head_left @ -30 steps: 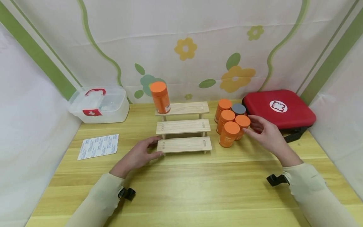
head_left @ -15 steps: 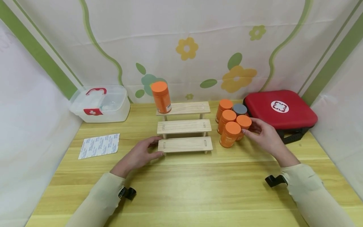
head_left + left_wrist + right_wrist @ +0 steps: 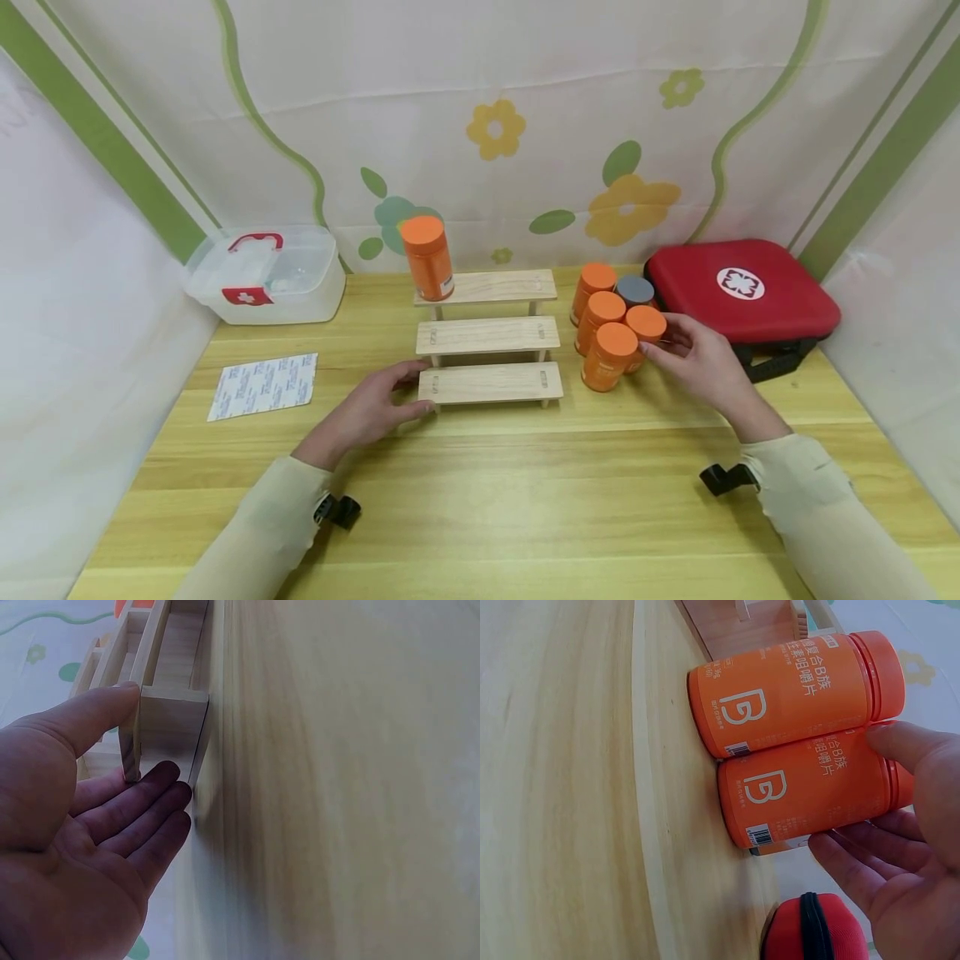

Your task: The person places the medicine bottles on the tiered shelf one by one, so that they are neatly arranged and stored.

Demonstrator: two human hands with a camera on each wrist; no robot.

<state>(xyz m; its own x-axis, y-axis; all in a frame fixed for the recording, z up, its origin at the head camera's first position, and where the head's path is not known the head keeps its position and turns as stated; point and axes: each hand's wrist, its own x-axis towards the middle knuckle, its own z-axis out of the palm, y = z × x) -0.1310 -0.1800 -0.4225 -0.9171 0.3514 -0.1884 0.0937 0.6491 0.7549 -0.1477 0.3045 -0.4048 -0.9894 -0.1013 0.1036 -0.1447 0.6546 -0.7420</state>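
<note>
A three-step wooden stand (image 3: 489,336) stands mid-table with an orange pill bottle (image 3: 429,267) upright on the left of its top step. My left hand (image 3: 367,408) holds the left end of the lowest step, thumb at its front corner and index finger behind; the left wrist view shows the thumb (image 3: 112,705) touching the plank. To the right, several orange bottles (image 3: 610,358) cluster with one grey-capped bottle (image 3: 634,289). My right hand (image 3: 701,358) grips the rightmost orange-capped bottle (image 3: 802,787) near its cap, thumb on one side, fingers on the other. It stands against its neighbour (image 3: 787,694).
A red first-aid case (image 3: 742,292) with a black handle lies behind my right hand. At the left back is a clear first-aid box (image 3: 300,287) with a red latch. A printed white sheet (image 3: 262,387) lies in front of it. A flowered curtain hangs behind.
The right hand has come slightly closer around the bottle, its thumb now against the bottle's near side. The left hand keeps its hold on the stand. The whole head view shifted a little.
</note>
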